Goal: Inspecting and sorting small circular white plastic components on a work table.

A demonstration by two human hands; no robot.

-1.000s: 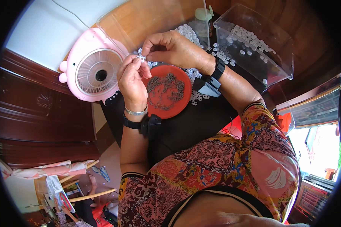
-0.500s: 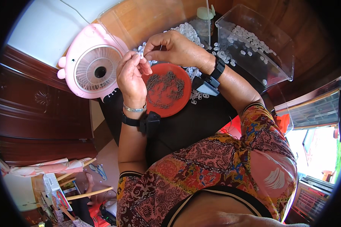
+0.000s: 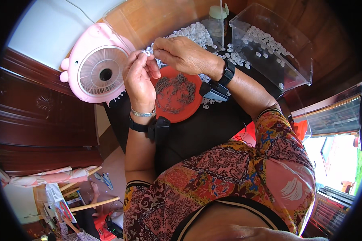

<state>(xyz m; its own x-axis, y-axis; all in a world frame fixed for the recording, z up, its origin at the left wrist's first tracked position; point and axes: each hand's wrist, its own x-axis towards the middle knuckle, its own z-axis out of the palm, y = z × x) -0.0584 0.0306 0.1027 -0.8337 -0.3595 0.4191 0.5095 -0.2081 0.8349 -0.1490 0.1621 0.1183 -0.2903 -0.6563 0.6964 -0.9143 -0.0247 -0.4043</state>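
Between the fingertips of my left hand (image 3: pixel 140 78) is a small whitish plastic piece (image 3: pixel 147 52), held above the far left side of a red plate (image 3: pixel 180 118). My right hand (image 3: pixel 191 56) is close beside it, back of the hand up, thumb and forefinger pinched together at the piece. What that pinch holds, if anything, is too small and hidden to make out. On the plate lie many small grey metal pieces (image 3: pixel 189 90), spread in a rough ring. Behind my right hand is a heap of similar whitish plastic pieces (image 3: pixel 196 33).
A pink animal-shaped fan (image 3: pixel 79 86) stands at the left. Clear plastic bins stand at the back and at the right; the right bin (image 3: pixel 299 78) holds more pieces. Some loose pieces (image 3: pixel 237 59) lie on the dark table (image 3: pixel 185 140). A lidded jar (image 3: pixel 217 24) stands at the back.
My right hand has moved slightly left and rolled over, bringing its pinched fingers up to the plastic piece. The left hand has barely moved.
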